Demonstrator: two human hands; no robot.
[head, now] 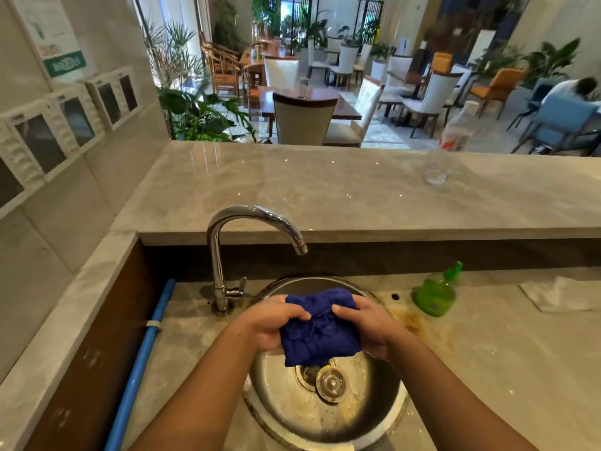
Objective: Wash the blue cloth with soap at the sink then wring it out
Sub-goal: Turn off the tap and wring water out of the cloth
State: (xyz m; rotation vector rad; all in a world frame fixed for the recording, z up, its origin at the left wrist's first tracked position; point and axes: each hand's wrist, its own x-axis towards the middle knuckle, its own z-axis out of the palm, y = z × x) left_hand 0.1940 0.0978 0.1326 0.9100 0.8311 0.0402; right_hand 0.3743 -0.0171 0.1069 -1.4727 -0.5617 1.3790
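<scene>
A dark blue cloth [320,330], bunched and wet, hangs over the round steel sink [283,405]. My left hand [271,323] grips its left side and my right hand [367,323] grips its right side, thumbs pressed on top. The cloth's lower edge dangles just above the drain [328,380]. A chrome tap [227,255] curves over the bowl with its spout behind the cloth; no water is seen running. A green soap bottle [434,294] with a pump stands on the counter to the right of the sink.
A white cloth [566,292] lies on the counter at far right. A blue pipe [143,359] runs along the left. On the raised marble ledge [325,190] stand a clear glass [435,170] and a plastic bottle [458,128]. Beyond is a dining room.
</scene>
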